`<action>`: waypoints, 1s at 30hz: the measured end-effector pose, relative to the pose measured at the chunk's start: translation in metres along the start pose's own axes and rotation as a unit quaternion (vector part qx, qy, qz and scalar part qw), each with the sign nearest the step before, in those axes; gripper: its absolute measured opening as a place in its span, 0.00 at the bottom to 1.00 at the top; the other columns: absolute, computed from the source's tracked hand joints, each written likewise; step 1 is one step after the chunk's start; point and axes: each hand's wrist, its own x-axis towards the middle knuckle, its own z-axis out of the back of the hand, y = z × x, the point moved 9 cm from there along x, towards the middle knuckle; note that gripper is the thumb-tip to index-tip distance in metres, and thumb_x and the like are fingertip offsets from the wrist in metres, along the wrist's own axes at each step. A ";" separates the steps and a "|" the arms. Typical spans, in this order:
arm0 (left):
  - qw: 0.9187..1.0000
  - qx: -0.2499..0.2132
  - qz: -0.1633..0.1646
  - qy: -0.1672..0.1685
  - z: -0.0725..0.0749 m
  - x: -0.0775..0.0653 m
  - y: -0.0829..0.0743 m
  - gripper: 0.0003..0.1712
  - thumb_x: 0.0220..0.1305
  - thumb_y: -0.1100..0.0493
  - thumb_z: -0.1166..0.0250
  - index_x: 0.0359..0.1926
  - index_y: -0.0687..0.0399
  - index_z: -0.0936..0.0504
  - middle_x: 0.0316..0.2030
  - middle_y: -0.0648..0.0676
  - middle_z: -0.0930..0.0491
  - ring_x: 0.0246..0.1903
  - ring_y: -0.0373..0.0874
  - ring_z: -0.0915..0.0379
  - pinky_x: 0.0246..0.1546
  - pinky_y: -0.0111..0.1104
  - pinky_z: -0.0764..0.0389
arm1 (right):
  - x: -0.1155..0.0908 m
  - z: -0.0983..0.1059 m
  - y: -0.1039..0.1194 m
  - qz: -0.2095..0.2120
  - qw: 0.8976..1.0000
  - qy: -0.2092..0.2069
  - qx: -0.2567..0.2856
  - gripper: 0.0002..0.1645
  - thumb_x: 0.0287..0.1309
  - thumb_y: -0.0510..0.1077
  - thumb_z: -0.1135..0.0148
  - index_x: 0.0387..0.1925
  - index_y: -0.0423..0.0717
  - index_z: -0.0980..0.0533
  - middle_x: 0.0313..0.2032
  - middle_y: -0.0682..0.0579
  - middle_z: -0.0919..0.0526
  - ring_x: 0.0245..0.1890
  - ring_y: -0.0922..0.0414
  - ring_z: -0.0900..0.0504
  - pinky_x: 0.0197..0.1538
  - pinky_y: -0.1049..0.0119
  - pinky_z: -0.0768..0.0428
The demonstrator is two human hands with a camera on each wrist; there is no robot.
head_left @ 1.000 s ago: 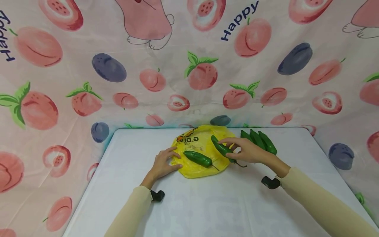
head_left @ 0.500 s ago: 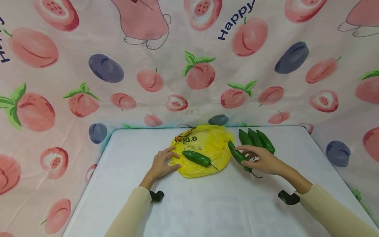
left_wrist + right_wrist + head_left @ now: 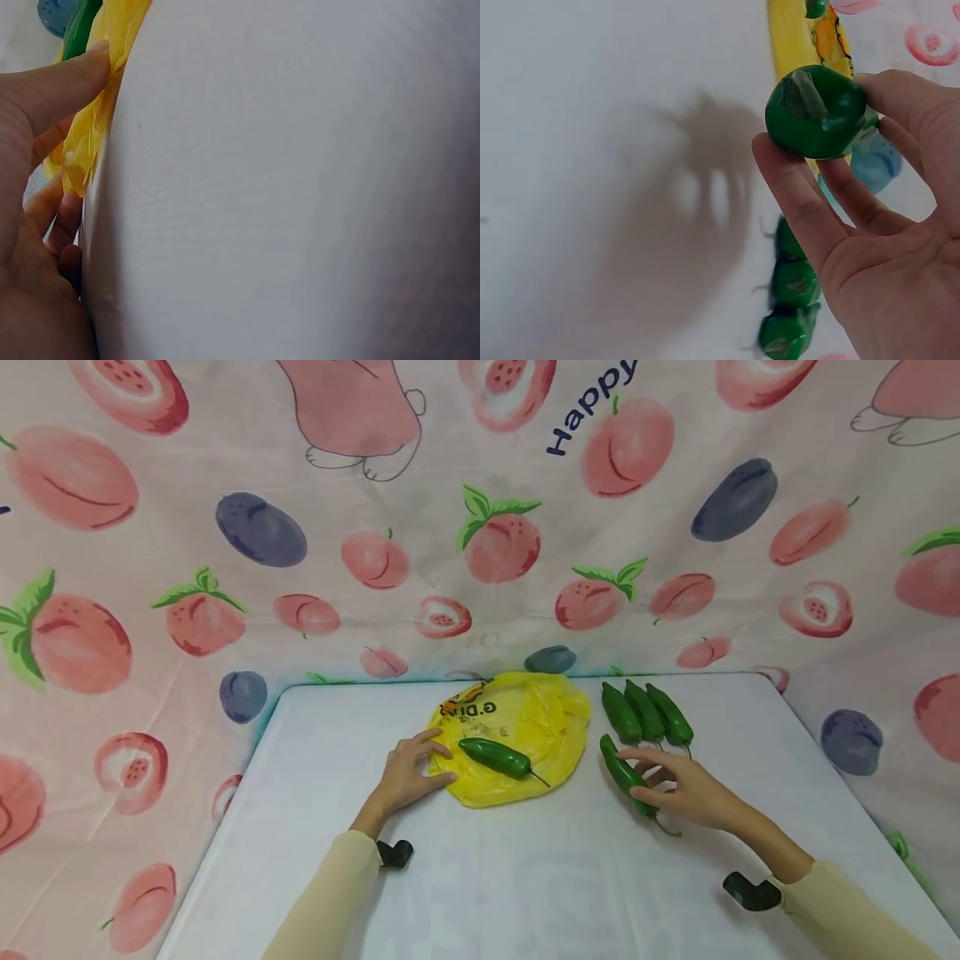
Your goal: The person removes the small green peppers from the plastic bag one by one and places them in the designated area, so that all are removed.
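In the head view my right hand (image 3: 690, 789) pinches a long green chili pepper (image 3: 626, 777) between thumb and fingers, its curved stem pointing toward me. The right wrist view shows this green chili pepper (image 3: 817, 112) stem end on, held over the table, with a shadow beside it. A yellow plastic bag (image 3: 555, 727) lies flattened at the middle, bearing dark print. One more green chili pepper (image 3: 495, 757) lies on top of it. My left hand (image 3: 405, 772) rests at the bag's left edge, thumb and fingers spread apart and touching the plastic.
Behind my right hand, three green chili peppers (image 3: 648, 714) lie side by side, right of the bag. A white table (image 3: 337, 718) carries everything. Fruit-printed cloth (image 3: 420, 552) hangs along the table's back edge.
My right hand has carried its chili pepper from over the yellow bag rightward and toward me, off to the bag's right. My left hand has stayed at the bag's edge.
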 end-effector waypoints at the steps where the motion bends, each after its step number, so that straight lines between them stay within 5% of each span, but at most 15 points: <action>1: 1.000 -0.001 -0.001 0.000 0.000 0.000 0.000 0.18 0.58 0.46 0.22 0.48 0.40 0.14 0.75 0.50 0.34 0.69 0.57 0.40 0.70 0.56 0.46 | -0.002 -0.001 -0.002 -0.005 1.000 -0.002 0.000 0.33 0.63 0.48 0.28 0.68 0.52 0.27 0.52 0.47 0.17 0.43 0.54 0.15 0.44 0.65 0.16; 30: 1.000 -0.004 -0.013 -0.001 0.000 0.000 -0.003 0.17 0.59 0.48 0.22 0.48 0.42 0.14 0.74 0.53 0.34 0.69 0.59 0.40 0.70 0.58 0.47 | -0.017 -0.001 -0.026 -0.075 0.995 -0.060 0.007 0.31 0.64 0.46 0.29 0.67 0.49 0.26 0.55 0.44 0.18 0.46 0.50 0.18 0.44 0.66 0.17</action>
